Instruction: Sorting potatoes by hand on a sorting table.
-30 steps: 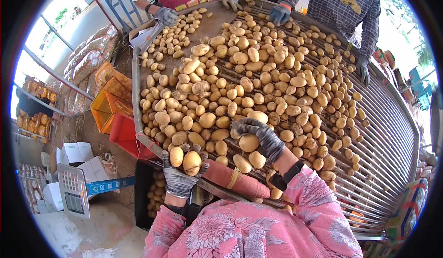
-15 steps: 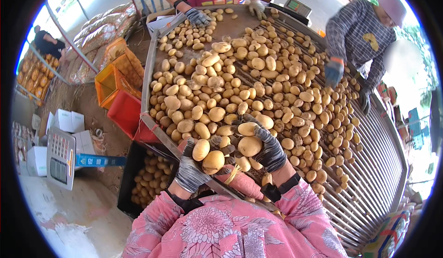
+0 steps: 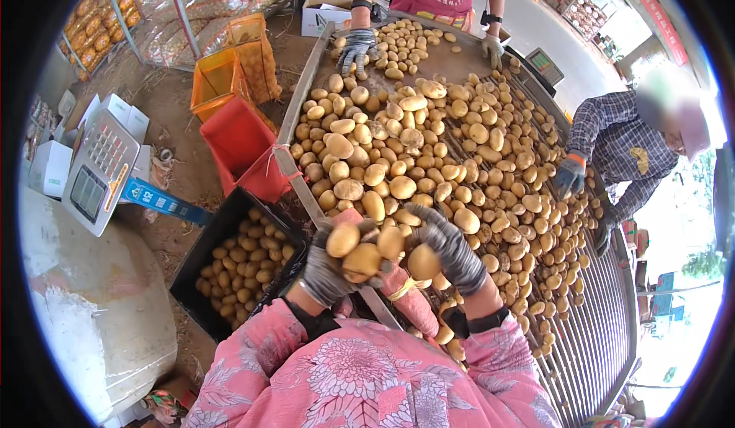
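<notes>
My left hand (image 3: 325,273), in a grey striped glove, is closed round potatoes (image 3: 362,263) just inside the near edge of the sorting table. Close on its right, my right hand (image 3: 453,253), gloved alike, curls round another potato (image 3: 423,262). One more potato (image 3: 390,242) sits between the two hands; which hand bears it I cannot tell. Beneath them a pink padded wrap (image 3: 417,309), tied with yellow string, covers part of the table's edge. Beyond my hands spreads a heap of loose potatoes (image 3: 402,187). Some fingers are blurred or hidden behind the potatoes.
A black crate (image 3: 186,279) with potatoes stands left of the table, beside a red container (image 3: 230,141) and an orange crate (image 3: 210,83). A scale (image 3: 99,171) is farther left. Co-workers' gloved hands (image 3: 357,49) (image 3: 570,175) work at the far and right sides. Metal slats (image 3: 593,359) lie right.
My view has swung left, bringing more of the black crate into sight. Both hands have drawn back from the heap with potatoes in them. The right-hand co-worker's hand has shifted over the potatoes.
</notes>
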Tool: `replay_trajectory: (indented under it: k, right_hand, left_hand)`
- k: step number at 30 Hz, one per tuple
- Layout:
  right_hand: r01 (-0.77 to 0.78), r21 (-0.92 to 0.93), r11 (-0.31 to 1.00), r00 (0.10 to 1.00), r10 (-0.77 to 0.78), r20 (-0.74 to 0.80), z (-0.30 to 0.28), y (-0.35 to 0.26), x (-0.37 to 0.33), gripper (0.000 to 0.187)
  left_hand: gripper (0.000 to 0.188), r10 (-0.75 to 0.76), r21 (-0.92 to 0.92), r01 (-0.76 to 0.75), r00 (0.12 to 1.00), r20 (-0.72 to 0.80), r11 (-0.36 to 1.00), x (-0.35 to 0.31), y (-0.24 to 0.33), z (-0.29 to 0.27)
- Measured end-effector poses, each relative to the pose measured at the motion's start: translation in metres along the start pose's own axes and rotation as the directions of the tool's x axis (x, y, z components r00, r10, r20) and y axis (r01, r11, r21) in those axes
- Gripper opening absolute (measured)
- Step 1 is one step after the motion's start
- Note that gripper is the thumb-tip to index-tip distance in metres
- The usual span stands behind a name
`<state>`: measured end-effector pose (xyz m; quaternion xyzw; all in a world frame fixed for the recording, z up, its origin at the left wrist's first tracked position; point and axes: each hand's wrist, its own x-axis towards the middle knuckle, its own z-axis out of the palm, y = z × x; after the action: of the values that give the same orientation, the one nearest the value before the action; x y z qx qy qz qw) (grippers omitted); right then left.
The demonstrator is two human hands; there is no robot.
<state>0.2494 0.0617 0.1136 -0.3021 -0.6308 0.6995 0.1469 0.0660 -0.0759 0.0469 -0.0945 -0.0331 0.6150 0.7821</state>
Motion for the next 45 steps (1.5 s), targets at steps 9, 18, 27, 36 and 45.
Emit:
replay_trajectory:
  k: [9, 18, 27, 36, 45]
  right_hand:
    - [-0.069, 0.855, 0.514, 0.981, 0.189, -0.035, -0.012, 0.04, -0.003, 0.055]
    - [-0.166, 0.618, 0.768, 0.972, 0.234, -0.031, -0.019, 0.049, -0.021, 0.05]
    - [-0.164, 0.027, 0.986, 0.974, 0.166, -0.154, -0.06, 0.044, -0.085, 0.042]
    - [-0.803, -0.383, 0.456, 0.474, 0.101, -0.875, -0.263, 0.103, -0.144, 0.049]
    - [-0.557, -0.549, 0.624, 0.771, 0.141, -0.622, -0.154, 0.058, -0.06, 0.078]
  left_hand:
    - [0.061, 0.649, 0.531, -0.392, 0.585, -0.486, 0.751, -0.157, 0.093, -0.027]
    - [0.044, 0.537, 0.965, 0.179, 0.842, -0.05, -0.19, -0.047, 0.036, 0.043]
    - [0.031, 0.069, 0.609, -0.023, 0.989, 0.128, -0.793, 0.08, -0.027, 0.008]
    - [0.029, 0.249, 0.614, 0.151, 0.966, 0.077, -0.774, 0.087, -0.026, -0.008]
    - [0.045, 0.277, 0.517, 0.128, 0.934, 0.223, -0.846, 0.133, -0.017, -0.019]
